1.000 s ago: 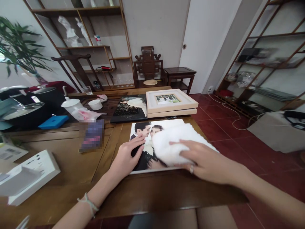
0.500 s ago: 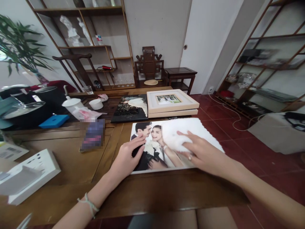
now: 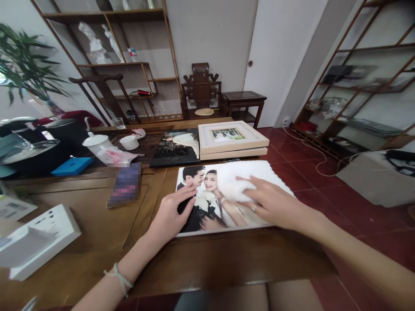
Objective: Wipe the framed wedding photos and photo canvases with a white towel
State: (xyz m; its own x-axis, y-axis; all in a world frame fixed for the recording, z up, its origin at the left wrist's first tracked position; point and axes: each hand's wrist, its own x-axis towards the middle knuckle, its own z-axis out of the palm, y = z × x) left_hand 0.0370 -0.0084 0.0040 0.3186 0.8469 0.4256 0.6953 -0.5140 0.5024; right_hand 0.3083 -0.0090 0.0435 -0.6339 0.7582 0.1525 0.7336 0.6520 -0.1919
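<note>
A photo print (image 3: 212, 207) of a couple lies flat on the wooden table, one person in a dark suit and the other in a white dress. My left hand (image 3: 175, 207) rests on the photo's left side with its fingers spread. On the right side, my right hand (image 3: 272, 201) holds a white fluffy cloth (image 3: 240, 185) bunched under its fingers and pressed against the photo. The cloth's ragged edge covers the photo's upper right part. A ring shows on the right hand.
Behind the photo are a dark picture panel (image 3: 177, 149) and stacked light-wood frames (image 3: 231, 137). To the left stand a blue box (image 3: 71, 166), a white cup (image 3: 129, 142), a black pot (image 3: 35, 153) and a white box (image 3: 45, 239). The wooden table (image 3: 227, 263) ends just right of the photo.
My right hand has shifted slightly left with the cloth across the photo. My left hand stays in place on the print. The view has moved a little.
</note>
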